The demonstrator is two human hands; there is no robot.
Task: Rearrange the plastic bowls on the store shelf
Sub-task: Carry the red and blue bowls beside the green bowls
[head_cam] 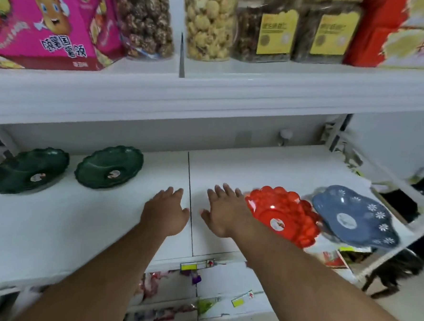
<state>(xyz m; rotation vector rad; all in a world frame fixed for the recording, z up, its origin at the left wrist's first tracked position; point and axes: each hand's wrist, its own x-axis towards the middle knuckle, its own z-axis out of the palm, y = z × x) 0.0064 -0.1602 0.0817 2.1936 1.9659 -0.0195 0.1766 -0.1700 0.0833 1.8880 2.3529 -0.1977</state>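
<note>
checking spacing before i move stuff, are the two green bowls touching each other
Apart. The head view shows a strip of white shelf between the left green bowl and the right green bowl.

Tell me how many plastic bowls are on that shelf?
4. Two green bowls sit side by side at the left; a red bowl and a blue bowl sit at the right. Stacked bowls might be hidden.
</note>
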